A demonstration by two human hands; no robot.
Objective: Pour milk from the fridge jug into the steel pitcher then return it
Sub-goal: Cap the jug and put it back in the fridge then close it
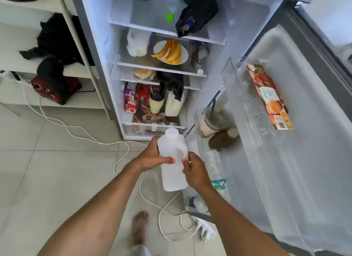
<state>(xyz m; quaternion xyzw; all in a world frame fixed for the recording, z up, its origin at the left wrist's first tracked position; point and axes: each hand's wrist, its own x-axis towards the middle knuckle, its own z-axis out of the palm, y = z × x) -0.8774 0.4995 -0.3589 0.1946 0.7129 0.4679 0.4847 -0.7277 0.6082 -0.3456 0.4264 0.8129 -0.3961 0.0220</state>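
Note:
I hold a white translucent plastic milk jug (172, 160) with a white cap in front of the open fridge (167, 65), above the tiled floor. My left hand (152, 156) wraps the jug's upper body from the left. My right hand (192, 172) grips it at the handle on the right side. The jug stands nearly upright, cap toward the fridge. More milk jugs stand inside the fridge, one on a middle shelf (136, 44) and one on the lower shelf (173, 105). No steel pitcher is in view.
The fridge door (285, 141) stands open to the right; its racks hold an iced drink cup (212, 122) and a carton (270, 97). A white cable (76, 130) and a power strip (204, 227) lie on the floor near my bare foot (140, 227). White shelving (57, 69) stands at left.

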